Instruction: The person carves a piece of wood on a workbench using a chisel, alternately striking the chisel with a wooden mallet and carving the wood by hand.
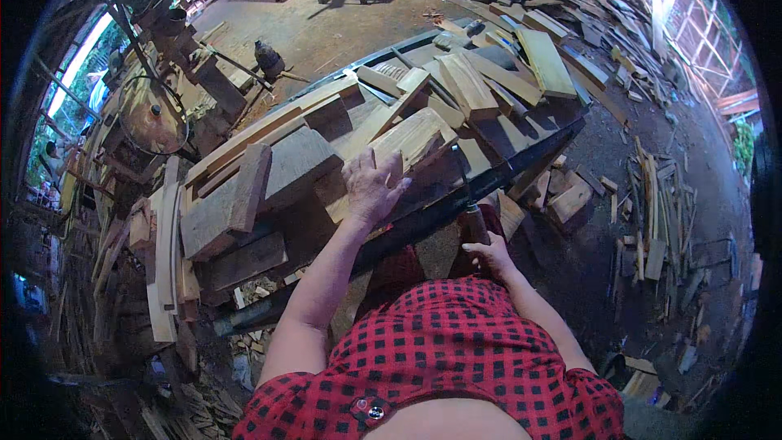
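Observation:
My left hand [375, 186] lies with spread fingers at the near left end of a pale wooden block [417, 140] on the workbench. It seems to touch the block without wrapping round it. Low at the bench's front edge, my right hand [490, 256] is closed round the dark handle of a narrow-bladed hand tool [476, 222]. The blade points up and away, close to the block's right end. Whether it is a chisel or a knife I cannot tell.
The bench's dark front rail [432, 232] runs slantwise before me. Thick boards [261, 183] lie to the left, and several offcuts [468, 85] crowd the far right. A machine with a round disc [153, 116] stands at left. Scrap wood [652, 212] litters the right floor.

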Demonstrator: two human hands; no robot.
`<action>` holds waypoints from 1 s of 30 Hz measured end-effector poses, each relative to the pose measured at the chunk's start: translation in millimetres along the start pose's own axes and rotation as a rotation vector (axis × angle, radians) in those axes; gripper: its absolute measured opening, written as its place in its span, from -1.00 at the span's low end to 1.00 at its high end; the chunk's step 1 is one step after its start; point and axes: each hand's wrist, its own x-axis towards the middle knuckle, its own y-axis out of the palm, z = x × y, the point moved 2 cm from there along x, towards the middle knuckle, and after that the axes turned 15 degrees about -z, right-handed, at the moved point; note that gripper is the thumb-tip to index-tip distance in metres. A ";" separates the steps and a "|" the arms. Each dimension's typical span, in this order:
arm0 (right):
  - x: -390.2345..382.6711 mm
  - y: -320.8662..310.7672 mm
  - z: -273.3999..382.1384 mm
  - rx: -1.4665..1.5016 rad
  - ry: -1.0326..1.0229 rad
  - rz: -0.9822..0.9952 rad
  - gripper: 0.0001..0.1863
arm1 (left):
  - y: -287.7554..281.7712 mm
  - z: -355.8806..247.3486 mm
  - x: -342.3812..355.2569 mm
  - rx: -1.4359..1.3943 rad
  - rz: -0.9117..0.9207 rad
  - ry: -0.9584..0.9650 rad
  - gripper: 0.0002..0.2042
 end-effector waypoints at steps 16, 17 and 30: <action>-4.3 -2.6 0.3 -0.029 0.009 -0.006 -0.62 | 2.3 17.1 4.6 -0.083 0.051 -0.054 -0.40; -4.5 -2.5 0.2 -0.009 0.014 -0.012 -0.64 | 1.3 18.0 5.6 -0.097 0.093 -0.070 -0.41; -40.8 -26.7 70.3 0.002 -0.298 -0.060 -0.65 | -2.1 18.2 -1.1 0.030 0.080 -0.206 -0.28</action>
